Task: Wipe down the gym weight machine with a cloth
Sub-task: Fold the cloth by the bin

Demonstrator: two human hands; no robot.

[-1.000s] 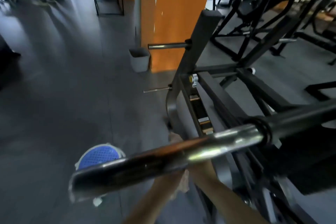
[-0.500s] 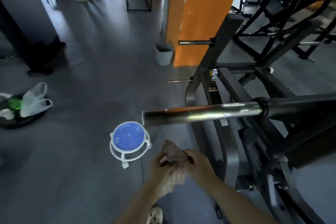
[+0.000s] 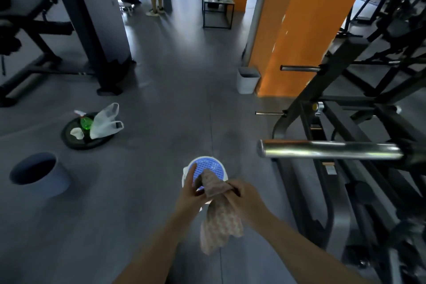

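- The cloth [image 3: 219,212] hangs between both hands, low in the middle of the view and clear of the machine.
- The left hand [image 3: 192,196] pinches its upper end; the right hand [image 3: 245,200] has its grip clenched round the bunched top.
- A blue-topped stool [image 3: 208,166] stands on the floor just behind.
- The weight machine's chrome bar [image 3: 329,148] juts out to the right, untouched.

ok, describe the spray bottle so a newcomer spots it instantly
Left of the orange pillar, a black weight plate lies flat on the grey floor. The spray bottle lies on it beside a white plastic bag: the only bright green thing there.
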